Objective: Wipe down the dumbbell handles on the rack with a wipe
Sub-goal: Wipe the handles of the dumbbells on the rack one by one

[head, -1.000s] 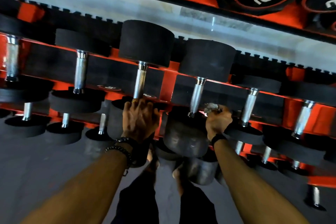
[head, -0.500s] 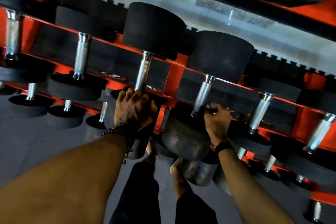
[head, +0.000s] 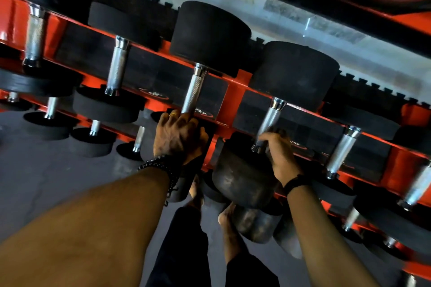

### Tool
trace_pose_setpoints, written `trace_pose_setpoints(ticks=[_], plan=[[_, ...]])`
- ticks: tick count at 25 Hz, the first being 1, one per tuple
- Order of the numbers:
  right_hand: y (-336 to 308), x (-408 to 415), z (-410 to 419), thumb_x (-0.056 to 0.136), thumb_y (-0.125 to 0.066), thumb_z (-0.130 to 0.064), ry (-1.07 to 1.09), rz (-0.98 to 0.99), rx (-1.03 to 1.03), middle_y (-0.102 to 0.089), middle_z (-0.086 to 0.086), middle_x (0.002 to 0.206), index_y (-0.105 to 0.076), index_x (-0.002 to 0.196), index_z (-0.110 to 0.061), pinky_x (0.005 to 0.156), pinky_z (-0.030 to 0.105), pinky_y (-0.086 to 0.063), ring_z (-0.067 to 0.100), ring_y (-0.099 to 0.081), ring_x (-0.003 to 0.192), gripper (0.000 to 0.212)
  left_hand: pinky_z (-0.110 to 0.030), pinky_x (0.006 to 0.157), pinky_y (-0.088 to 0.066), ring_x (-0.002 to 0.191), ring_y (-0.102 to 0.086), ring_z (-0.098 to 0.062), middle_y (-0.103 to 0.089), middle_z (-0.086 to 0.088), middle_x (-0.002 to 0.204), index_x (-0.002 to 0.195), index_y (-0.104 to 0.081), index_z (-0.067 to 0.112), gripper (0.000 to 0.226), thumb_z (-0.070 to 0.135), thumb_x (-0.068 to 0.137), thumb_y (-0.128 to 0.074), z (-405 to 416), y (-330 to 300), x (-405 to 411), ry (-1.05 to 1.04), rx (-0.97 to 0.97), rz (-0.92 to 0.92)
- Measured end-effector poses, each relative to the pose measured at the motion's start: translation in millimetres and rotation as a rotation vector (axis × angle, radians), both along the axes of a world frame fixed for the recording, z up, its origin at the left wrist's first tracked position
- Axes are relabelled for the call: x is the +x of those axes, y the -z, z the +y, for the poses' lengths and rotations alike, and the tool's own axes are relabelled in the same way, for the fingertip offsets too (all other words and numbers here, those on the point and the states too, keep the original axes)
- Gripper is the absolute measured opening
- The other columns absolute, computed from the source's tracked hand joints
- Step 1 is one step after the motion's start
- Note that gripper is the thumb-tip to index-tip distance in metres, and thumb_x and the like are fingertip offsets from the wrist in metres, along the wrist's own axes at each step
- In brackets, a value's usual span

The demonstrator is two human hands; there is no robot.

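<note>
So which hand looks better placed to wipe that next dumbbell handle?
Probably the right hand. Its fingers are curled at the lower end of a chrome handle. The left hand rests on the end of the neighbouring dumbbell, seemingly bracing. I cannot make out the wipe itself here.

- Dumbbell handles (head: pixel 194 91): knurled silver bars between black round heads, lying in a slanted row on the rack (head: pixel 235 98).
- One rises from under the left hand (head: pixel 178 135).
- The next runs into the right hand (head: pixel 278 152).
- Wipe: not discernible.
</note>
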State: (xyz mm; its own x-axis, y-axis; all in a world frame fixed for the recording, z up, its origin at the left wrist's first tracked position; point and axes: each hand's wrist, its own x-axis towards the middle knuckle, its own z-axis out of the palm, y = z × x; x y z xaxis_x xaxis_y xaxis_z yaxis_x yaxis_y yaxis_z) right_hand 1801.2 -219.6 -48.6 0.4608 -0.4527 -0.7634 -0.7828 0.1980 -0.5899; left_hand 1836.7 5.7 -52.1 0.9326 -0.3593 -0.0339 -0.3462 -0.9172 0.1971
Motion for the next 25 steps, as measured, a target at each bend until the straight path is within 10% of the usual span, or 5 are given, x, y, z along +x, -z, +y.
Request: trace_pose_setpoints(ticks=[7, 11, 15, 20, 25], plan=[[-0.6, 6.4, 1.5, 0.063, -0.078, -0.067, -0.031, 0.011, 0.272, -0.066, 0.007, 0.122, -0.062, 0.12, -0.014, 0.103, 0.038, -0.045, 0.021, -0.06, 0.112, 0.079, -0.039, 0.07, -0.044, 0.069, -0.058, -0.034, -0.062, -0.01, 0.069, 0.061, -0.059, 0.01, 0.035, 0.035, 0.082, -0.05, -1.9, -9.1, 2.4, -0.002, 0.015, 0.062], [3.1, 1.2, 3.2, 0.073, -0.065, -0.072, -0.149, 0.028, 0.132, -0.056, 0.001, 0.102, -0.055, 0.119, -0.013, 0.075, 0.028, -0.045, 0.018, -0.055, 0.094, 0.075, -0.039, 0.069, -0.044, 0.067, -0.056, -0.033, -0.06, -0.009, 0.066, 0.059, -0.058, 0.01, 0.032, 0.032, 0.081, -0.054, -1.8, -7.5, 3.9, -0.029, -0.013, 0.055], [-1.0, 6.3, 1.7, 0.062, -0.078, -0.067, -0.03, -0.068, 0.338, -0.064, 0.004, 0.105, -0.064, 0.112, -0.017, 0.102, 0.045, -0.047, 0.022, -0.062, 0.097, 0.073, -0.039, 0.069, -0.042, 0.067, -0.056, -0.032, -0.06, -0.008, 0.066, 0.059, -0.058, 0.011, 0.03, 0.031, 0.08, -0.057, -1.5, -8.7, 2.0, -0.022, 0.013, 0.079], [7.0, -0.2, 11.6, 0.077, -0.066, -0.067, -0.267, 0.027, 0.013, -0.048, 0.005, 0.13, -0.042, 0.136, -0.012, 0.104, 0.04, -0.039, 0.022, -0.048, 0.122, 0.085, -0.039, 0.071, -0.042, 0.068, -0.056, -0.032, -0.057, -0.007, 0.066, 0.061, -0.058, 0.011, 0.031, 0.034, 0.08, -0.053, -0.7, -10.2, 4.3, -0.035, 0.03, 0.105], [1.9, 11.0, -0.2, 0.075, -0.074, -0.056, -0.053, -0.042, 0.332, -0.066, 0.008, 0.093, -0.061, 0.096, -0.017, 0.085, 0.036, -0.051, 0.023, -0.063, 0.085, 0.046, -0.041, 0.072, -0.04, 0.073, -0.055, -0.033, -0.057, -0.009, 0.074, 0.072, -0.065, 0.009, 0.035, 0.039, 0.079, -0.048, -1.2, -14.4, 3.1, -0.062, 0.058, 0.093]])
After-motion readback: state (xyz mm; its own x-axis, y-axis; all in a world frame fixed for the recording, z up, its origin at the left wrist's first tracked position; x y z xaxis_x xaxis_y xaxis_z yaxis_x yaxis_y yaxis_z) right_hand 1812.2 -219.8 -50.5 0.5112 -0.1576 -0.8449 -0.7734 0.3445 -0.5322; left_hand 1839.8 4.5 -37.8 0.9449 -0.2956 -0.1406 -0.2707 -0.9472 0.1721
